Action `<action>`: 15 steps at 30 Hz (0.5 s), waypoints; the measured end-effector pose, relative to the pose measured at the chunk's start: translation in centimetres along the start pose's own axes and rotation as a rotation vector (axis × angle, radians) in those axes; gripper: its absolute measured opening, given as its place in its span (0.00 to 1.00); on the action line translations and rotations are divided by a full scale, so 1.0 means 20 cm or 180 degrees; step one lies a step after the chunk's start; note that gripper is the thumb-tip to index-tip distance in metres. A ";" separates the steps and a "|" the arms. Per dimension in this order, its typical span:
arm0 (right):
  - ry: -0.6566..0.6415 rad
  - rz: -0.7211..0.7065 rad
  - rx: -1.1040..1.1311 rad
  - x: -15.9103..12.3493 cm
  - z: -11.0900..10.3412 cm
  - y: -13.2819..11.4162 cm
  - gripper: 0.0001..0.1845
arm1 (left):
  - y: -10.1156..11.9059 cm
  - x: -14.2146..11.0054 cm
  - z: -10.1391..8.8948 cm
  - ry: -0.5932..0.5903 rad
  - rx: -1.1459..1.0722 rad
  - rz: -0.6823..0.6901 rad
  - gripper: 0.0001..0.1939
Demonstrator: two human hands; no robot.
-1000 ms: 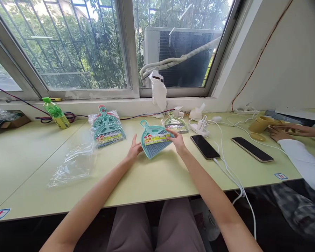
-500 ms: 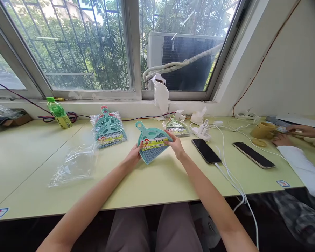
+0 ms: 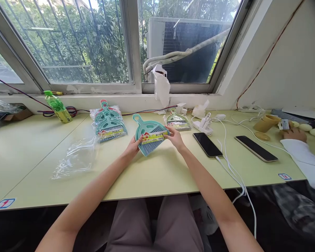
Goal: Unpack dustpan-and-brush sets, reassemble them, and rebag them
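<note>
Between my two hands is a teal dustpan and brush set (image 3: 150,126), tilted, with blue-grey bristles and a yellow printed label band across it. My left hand (image 3: 132,147) grips its left edge, thumb on the front. On the right edge, my right hand (image 3: 175,138) pinches the set beside the label's end. Behind and to the left lie similar teal sets in clear wrap (image 3: 110,126), one with a red handle tip. A smaller green-edged wrapped set (image 3: 177,119) sits behind my right hand. A crumpled clear plastic bag (image 3: 77,155) lies left of my left arm.
A green bottle (image 3: 58,106) leans at the back left. On the right are a phone (image 3: 207,144), a second phone (image 3: 256,148), white cables (image 3: 231,171) and a power strip (image 3: 202,128). Another person's hand (image 3: 294,134) is near a yellow tape roll (image 3: 265,123) at far right.
My view has tipped slightly downward. Both hands keep hold of the dustpan set, which has turned slightly. At right, the other person's hands have shifted, and several pale round things now show.
</note>
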State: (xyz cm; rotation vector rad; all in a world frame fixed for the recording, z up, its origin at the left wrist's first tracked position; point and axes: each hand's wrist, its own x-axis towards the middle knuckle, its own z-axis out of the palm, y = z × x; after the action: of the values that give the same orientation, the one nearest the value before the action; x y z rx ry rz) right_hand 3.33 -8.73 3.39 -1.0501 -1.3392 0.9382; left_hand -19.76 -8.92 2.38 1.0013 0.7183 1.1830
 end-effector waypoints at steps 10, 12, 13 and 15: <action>0.0121 0.0208 -0.0248 0.02 -0.03 0.03 0.28 | 0.00 0.00 -0.03 -0.0242 0.0295 -0.0054 0.34; 0.0126 0.0221 -0.0247 0.01 -0.03 0.03 0.29 | 0.00 0.00 -0.02 -0.0249 0.0327 -0.0073 0.35; 0.0117 0.0220 -0.0234 0.01 -0.03 0.03 0.29 | 0.01 -0.01 -0.02 -0.0245 0.0334 -0.0096 0.36; 0.0091 0.0219 -0.0186 0.02 -0.03 0.04 0.30 | 0.01 -0.01 -0.01 -0.0222 0.0324 -0.0143 0.36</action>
State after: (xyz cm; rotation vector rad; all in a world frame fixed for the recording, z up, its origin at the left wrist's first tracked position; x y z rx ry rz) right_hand 4.05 -8.23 2.73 -1.1562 -1.3208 0.9363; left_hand -20.13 -9.07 2.55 1.1006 0.7478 1.0760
